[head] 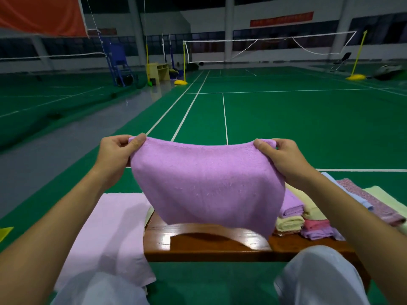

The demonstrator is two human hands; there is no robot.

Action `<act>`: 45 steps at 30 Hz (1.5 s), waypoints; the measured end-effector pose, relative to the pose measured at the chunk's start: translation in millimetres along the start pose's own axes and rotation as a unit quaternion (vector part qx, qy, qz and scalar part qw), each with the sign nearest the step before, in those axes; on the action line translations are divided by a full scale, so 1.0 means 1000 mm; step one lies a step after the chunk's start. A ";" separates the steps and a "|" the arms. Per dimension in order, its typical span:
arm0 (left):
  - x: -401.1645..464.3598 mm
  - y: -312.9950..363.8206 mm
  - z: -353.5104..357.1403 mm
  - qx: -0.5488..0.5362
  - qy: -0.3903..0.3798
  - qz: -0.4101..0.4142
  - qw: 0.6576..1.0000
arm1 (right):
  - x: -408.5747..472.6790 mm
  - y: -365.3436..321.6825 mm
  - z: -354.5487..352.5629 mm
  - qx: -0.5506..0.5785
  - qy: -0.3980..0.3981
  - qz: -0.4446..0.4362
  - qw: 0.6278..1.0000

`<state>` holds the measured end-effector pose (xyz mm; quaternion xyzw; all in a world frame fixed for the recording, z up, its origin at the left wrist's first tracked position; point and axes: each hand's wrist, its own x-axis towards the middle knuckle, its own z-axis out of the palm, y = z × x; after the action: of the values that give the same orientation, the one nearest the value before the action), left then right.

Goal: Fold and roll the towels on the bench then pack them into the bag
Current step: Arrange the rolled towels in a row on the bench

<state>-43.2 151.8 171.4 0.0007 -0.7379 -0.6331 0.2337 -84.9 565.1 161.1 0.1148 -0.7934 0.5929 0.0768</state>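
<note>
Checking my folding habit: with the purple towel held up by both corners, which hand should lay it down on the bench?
Probably the left hand: bare bench lies below and toward it, while the right hand hangs nearer the stacked towels. Both pinch the purple towel.

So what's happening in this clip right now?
A person sitting at a wooden bench holds a purple towel up in the air, the left hand and right hand each pinching a top corner. It hangs above the bench, not yet rolled. A stack of folded towels sits to the right, and a pale pink cloth drapes over the bench's left end.
</note>
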 end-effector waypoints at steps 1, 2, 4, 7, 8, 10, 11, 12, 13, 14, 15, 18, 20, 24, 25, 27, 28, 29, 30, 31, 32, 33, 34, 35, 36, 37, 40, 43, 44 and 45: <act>0.002 0.001 -0.002 0.003 -0.005 0.002 1.000 | 0.000 -0.001 -0.002 -0.004 -0.002 0.001 1.000; 0.005 0.001 -0.004 0.005 -0.009 0.003 1.000 | 0.000 -0.002 -0.002 -0.011 -0.003 -0.001 1.000; 0.014 -0.005 -0.007 0.015 -0.007 0.003 1.000 | 0.007 0.001 -0.001 -0.039 0.007 -0.004 0.999; 0.027 -0.038 -0.001 0.087 -0.012 -0.003 0.996 | 0.025 0.028 0.013 -0.110 0.037 0.014 0.993; 0.031 -0.055 0.003 0.121 -0.020 -0.004 0.992 | 0.031 0.040 0.021 -0.138 0.045 0.022 0.989; 0.037 -0.093 0.011 0.201 -0.031 -0.018 0.979 | 0.044 0.069 0.041 -0.194 0.044 0.026 0.980; 0.042 -0.113 0.012 0.241 -0.027 -0.031 0.970 | 0.049 0.082 0.052 -0.220 0.039 0.028 0.974; 0.050 -0.135 0.010 0.273 -0.018 -0.049 0.961 | 0.056 0.096 0.064 -0.241 0.040 0.030 0.969; 0.057 -0.154 0.010 0.295 -0.011 -0.066 0.953 | 0.063 0.109 0.076 -0.256 0.037 0.039 0.965; 0.064 -0.171 0.010 0.315 -0.006 -0.083 0.945 | 0.070 0.122 0.087 -0.268 0.028 0.053 0.961; 0.069 -0.186 0.011 0.338 -0.004 -0.096 0.936 | 0.077 0.134 0.098 -0.281 0.017 0.070 0.957; 0.083 -0.220 0.022 0.396 0.016 -0.128 0.909 | 0.099 0.164 0.127 -0.307 -0.006 0.100 0.946; 0.091 -0.239 0.030 0.401 0.023 -0.151 0.903 | 0.111 0.179 0.140 -0.320 -0.013 0.111 0.941; 0.106 -0.277 0.041 0.391 0.021 -0.179 0.903 | 0.126 0.207 0.158 -0.343 -0.009 0.126 0.931; 0.107 -0.282 0.044 0.396 0.018 -0.181 0.900 | 0.128 0.213 0.161 -0.353 -0.009 0.129 0.927; 0.107 -0.288 0.049 0.426 0.008 -0.176 0.888 | 0.129 0.227 0.166 -0.382 0.002 0.124 0.916; 0.104 -0.288 0.052 0.449 0.000 -0.164 0.878 | 0.127 0.233 0.168 -0.406 0.011 0.116 0.906; 0.099 -0.287 0.053 0.474 -0.013 -0.146 0.868 | 0.122 0.237 0.169 -0.436 0.017 0.103 0.894; 0.093 -0.284 0.055 0.498 -0.029 -0.119 0.859 | 0.116 0.242 0.170 -0.466 0.018 0.089 0.880; 0.086 -0.283 0.056 0.516 -0.047 -0.086 0.851 | 0.108 0.243 0.170 -0.493 0.015 0.078 0.867; 0.079 -0.281 0.058 0.524 -0.062 -0.058 0.847 | 0.100 0.245 0.169 -0.512 0.006 0.068 0.856; 0.072 -0.279 0.059 0.519 -0.075 -0.038 0.851 | 0.090 0.244 0.167 -0.528 -0.002 0.058 0.847; 0.064 -0.274 0.062 0.501 -0.088 -0.035 0.860 | 0.080 0.243 0.165 -0.543 -0.006 0.049 0.839; 0.057 -0.271 0.064 0.478 -0.098 -0.038 0.872 | 0.071 0.240 0.161 -0.554 -0.010 0.045 0.831; 0.051 -0.266 0.066 0.460 -0.108 -0.047 0.880 | 0.061 0.240 0.157 -0.558 -0.016 0.043 0.829; 0.044 -0.261 0.069 0.445 -0.115 -0.053 0.887 | 0.052 0.236 0.153 -0.556 -0.027 0.050 0.829; 0.022 -0.244 0.076 0.416 -0.140 -0.058 0.897 | 0.027 0.230 0.140 -0.504 -0.046 0.092 0.858; -0.002 -0.231 0.087 0.348 -0.169 -0.058 0.920 | 0.004 0.222 0.121 -0.415 -0.050 0.183 0.890; -0.010 -0.227 0.092 0.319 -0.179 -0.060 0.929 | -0.001 0.221 0.114 -0.395 -0.062 0.207 0.893; -0.018 -0.224 0.098 0.296 -0.192 -0.060 0.934 | -0.005 0.220 0.109 -0.378 -0.073 0.222 0.896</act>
<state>-126.9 203.8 -53.4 -0.0071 -0.9214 -0.3867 0.0386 -138.3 520.8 -74.6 -0.0593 -0.9660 0.2395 -0.0774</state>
